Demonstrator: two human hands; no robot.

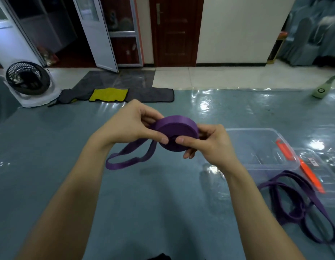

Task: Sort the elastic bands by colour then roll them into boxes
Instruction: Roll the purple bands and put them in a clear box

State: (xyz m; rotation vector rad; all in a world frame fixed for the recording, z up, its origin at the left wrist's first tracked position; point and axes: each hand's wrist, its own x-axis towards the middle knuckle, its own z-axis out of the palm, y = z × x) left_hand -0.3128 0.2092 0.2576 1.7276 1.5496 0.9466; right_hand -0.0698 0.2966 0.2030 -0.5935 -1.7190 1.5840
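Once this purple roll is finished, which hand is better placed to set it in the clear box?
Right, probably. The right hand grips the purple roll on the side nearest the clear box; the left hand is farther away, by the loose tail.

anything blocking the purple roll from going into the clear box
Nothing visible does. The purple band roll, gripped by the left hand and right hand, is just left of the clear box, whose top is open. The loose purple bands lie nearer the person, off that path.
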